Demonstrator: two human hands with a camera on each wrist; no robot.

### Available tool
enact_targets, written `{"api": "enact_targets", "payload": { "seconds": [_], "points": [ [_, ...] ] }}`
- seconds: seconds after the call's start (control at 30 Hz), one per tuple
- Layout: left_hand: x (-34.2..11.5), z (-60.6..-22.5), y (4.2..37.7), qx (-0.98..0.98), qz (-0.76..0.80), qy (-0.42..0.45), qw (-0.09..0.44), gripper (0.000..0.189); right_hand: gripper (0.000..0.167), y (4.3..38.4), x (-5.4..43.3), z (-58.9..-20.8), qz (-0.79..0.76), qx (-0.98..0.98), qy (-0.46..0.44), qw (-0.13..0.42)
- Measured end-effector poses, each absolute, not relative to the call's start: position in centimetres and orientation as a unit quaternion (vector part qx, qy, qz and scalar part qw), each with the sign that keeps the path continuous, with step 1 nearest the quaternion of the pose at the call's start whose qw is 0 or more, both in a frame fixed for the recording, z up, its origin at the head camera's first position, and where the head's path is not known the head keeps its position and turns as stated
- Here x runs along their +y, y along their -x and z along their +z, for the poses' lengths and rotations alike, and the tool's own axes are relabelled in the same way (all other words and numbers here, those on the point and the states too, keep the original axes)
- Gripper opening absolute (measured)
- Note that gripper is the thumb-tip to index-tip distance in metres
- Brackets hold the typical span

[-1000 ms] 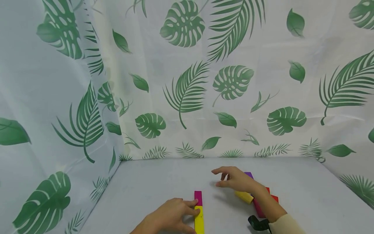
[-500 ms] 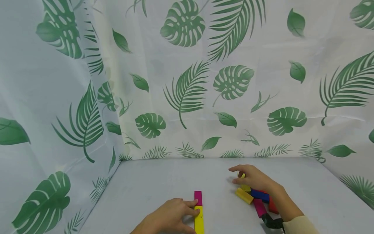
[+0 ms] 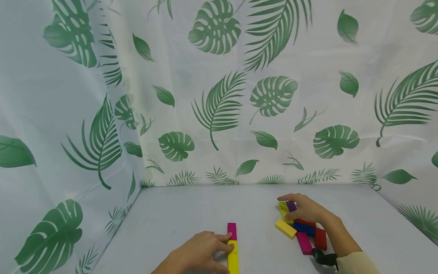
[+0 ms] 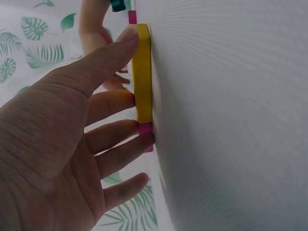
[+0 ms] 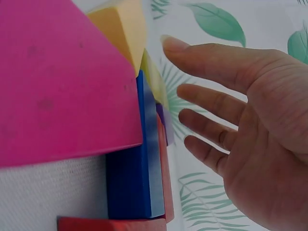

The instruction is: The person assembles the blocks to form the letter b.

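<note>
Leaf-printed sheets stand behind a pale table, and over it reach a person's two bare hands. The left hand lies beside the row, its fingers fairly straight and touching its blocks rather than wrapped round them. The right hand, with a dark strap at its wrist, arches over the far end of the pile, to the right of the row; its thumb and fingers are apart, nothing is visibly grasped, and I cannot tell whether a fingertip touches a block. The far yellow block lies directly beneath this hand, much nearer to it than to the left, its long axis running roughly away from the person, close to the row's own direction. In the row, the long yellow block meets the short magenta block end to end. Around the right hand lie a blue block, a red block, a second magenta block, a slanting pale-yellow block and a partly hidden purple block. No container shows; the blocks lie loose.
</note>
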State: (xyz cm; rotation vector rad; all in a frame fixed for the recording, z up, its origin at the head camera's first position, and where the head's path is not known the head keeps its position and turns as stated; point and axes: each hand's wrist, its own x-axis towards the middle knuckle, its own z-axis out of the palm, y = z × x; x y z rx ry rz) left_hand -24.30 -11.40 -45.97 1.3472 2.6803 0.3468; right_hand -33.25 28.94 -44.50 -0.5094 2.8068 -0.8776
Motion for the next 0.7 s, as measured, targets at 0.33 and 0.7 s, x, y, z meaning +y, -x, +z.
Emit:
{"api": "enact_targets", "payload": {
  "seconds": [0.33, 0.7],
  "points": [
    [-11.23, -45.79, 24.40, 0.880, 0.106, -0.460, 0.050, 0.068, 0.066, 33.34, 29.02, -44.82, -0.269, 0.944, 0.171, 0.088],
    [-11.20, -45.70, 24.36, 0.881, 0.100, -0.459, 0.048, 0.067, 0.061, 34.00, 28.93, -45.44, -0.247, 0.949, 0.174, 0.086]
  ]
}}
